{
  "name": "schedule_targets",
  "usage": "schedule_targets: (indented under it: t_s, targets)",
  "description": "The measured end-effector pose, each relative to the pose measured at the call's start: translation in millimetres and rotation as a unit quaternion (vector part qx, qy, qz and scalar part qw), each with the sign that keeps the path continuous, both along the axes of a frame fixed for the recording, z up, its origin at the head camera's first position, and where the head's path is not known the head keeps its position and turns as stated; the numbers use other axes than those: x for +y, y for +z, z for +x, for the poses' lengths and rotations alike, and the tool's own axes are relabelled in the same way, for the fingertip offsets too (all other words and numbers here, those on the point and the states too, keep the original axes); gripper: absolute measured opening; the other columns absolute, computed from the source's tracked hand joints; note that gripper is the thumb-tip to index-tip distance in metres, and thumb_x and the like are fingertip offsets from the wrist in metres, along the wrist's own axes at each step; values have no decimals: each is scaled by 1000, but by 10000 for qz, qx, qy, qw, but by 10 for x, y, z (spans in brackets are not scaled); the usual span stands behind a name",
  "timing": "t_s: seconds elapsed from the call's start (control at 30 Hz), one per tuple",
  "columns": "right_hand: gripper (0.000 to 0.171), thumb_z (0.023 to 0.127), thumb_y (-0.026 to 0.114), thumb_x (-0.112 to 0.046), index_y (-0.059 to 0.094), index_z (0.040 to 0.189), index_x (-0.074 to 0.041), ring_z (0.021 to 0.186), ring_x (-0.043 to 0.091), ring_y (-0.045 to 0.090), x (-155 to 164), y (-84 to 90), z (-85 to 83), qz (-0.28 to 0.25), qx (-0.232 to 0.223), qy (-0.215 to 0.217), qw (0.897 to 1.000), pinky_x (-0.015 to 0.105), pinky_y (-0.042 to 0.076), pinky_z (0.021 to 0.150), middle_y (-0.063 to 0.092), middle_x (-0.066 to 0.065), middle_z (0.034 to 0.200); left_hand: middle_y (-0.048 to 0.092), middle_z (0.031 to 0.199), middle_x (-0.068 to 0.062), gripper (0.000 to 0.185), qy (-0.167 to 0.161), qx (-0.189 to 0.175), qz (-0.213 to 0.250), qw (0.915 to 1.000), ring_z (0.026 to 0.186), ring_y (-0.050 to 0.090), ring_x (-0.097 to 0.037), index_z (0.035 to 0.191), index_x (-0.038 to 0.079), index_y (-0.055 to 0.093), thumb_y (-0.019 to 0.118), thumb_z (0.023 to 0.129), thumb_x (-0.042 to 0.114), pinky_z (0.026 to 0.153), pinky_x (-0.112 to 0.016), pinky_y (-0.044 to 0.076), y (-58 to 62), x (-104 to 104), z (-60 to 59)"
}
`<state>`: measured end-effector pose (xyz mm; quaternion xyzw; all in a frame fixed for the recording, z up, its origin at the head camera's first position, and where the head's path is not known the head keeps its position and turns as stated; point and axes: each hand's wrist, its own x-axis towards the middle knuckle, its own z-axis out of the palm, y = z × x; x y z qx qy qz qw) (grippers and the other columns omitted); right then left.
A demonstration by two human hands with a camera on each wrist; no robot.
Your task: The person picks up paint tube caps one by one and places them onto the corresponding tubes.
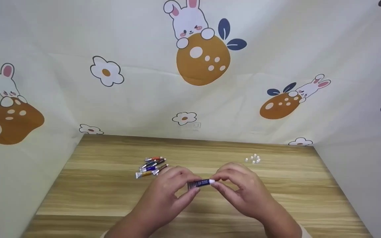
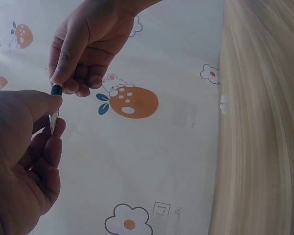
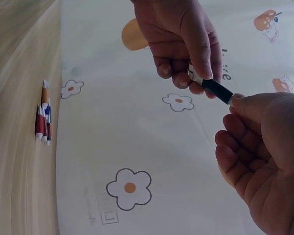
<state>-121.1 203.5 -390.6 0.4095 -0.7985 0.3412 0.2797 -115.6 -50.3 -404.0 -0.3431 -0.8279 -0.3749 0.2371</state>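
Note:
Above the wooden table [image 1: 104,198] both hands hold one small dark blue paint tube [image 1: 198,183] level between them. My left hand [image 1: 188,187] pinches the tube's flat crimped end. My right hand [image 1: 217,183] pinches the white cap [image 1: 212,181] at the other end. The left wrist view shows the tube [image 2: 56,90] between the left hand [image 2: 53,113] below and the right hand [image 2: 63,84] above. In the right wrist view the tube [image 3: 217,89] runs from the left hand [image 3: 198,81] to the right hand [image 3: 235,100].
Several small paint tubes [image 1: 151,166] lie in a pile on the table left of the hands, also seen as tubes [image 3: 43,120]. A cluster of loose white caps [image 1: 253,159] lies back right. A cloth backdrop [image 1: 190,99] printed with rabbits and flowers encloses the table on three sides.

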Motion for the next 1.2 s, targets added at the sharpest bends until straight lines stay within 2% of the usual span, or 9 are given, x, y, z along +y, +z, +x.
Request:
schedule_targets:
  t_s: [0.27, 0.4, 0.53, 0.67, 0.77, 0.9, 1.0, 1.2]
  targets:
    - [21, 90, 85, -6, 78, 107, -17, 92, 12, 71, 24, 5, -27, 8, -25, 120, 9999, 18, 56, 87, 75, -3, 101, 73, 105, 20, 18, -22, 245, 106, 9996, 95, 64, 0, 108, 28, 80, 86, 92, 22, 84, -25, 55, -4, 7, -20]
    - [23, 89, 86, -6, 79, 107, -17, 94, 12, 72, 47, 9, -46, -39, -3, 207, 9998, 19, 57, 87, 76, -4, 102, 73, 104, 21, 16, 1, 235, 38, 9997, 95, 63, 0, 107, 29, 80, 86, 93, 25, 85, -26, 54, -27, 2, -40]
    - [27, 87, 86, -1, 80, 108, -16, 94, 13, 72, 93, 16, -63, -265, -76, 73, 9996, 18, 57, 89, 77, -1, 102, 73, 103, 21, 16, 82, 90, -58, 9999, 96, 63, 0, 107, 29, 81, 87, 92, 26, 85, -26, 55, -73, -2, -83]
    - [30, 88, 79, 6, 81, 110, -15, 96, 16, 73, 158, 25, -110, -468, -98, -351, 9982, 17, 56, 93, 79, 1, 102, 75, 103, 20, 17, 104, -267, -242, 9993, 97, 66, 0, 107, 30, 81, 87, 91, 29, 88, -29, 57, -136, 11, -141]
    - [31, 91, 75, 7, 81, 113, -14, 97, 14, 74, 222, 21, -188, -576, -125, -736, 9955, 17, 56, 91, 80, -1, 104, 77, 105, 21, 16, 31, -765, -379, 9963, 98, 67, 0, 107, 31, 81, 86, 92, 30, 91, -31, 56, -190, 30, -182]
    - [29, 93, 74, 6, 81, 115, -12, 95, 9, 72, 317, -43, -335, -843, -310, -1186, 9889, 17, 56, 85, 81, -1, 102, 78, 106, 21, 15, -169, -1531, -459, 9870, 97, 68, 1, 107, 32, 81, 85, 93, 30, 91, -31, 58, -289, 45, -247]
    - [23, 96, 74, 1, 81, 115, -10, 92, 6, 67, 384, -118, -450, -972, -510, -1470, 9830, 15, 54, 83, 79, 2, 99, 78, 104, 18, 14, -349, -1895, -478, 9801, 96, 68, 0, 106, 29, 82, 85, 93, 27, 89, -30, 59, -386, 48, -311]
    - [16, 100, 75, -11, 81, 115, -11, 89, 2, 63, 528, -258, -664, -1131, -1057, -1950, 9685, 12, 52, 81, 77, -1, 98, 80, 102, 11, 15, -421, -2035, -684, 9758, 93, 69, -1, 105, 23, 82, 86, 91, 23, 87, -27, 61, -554, 54, -418]
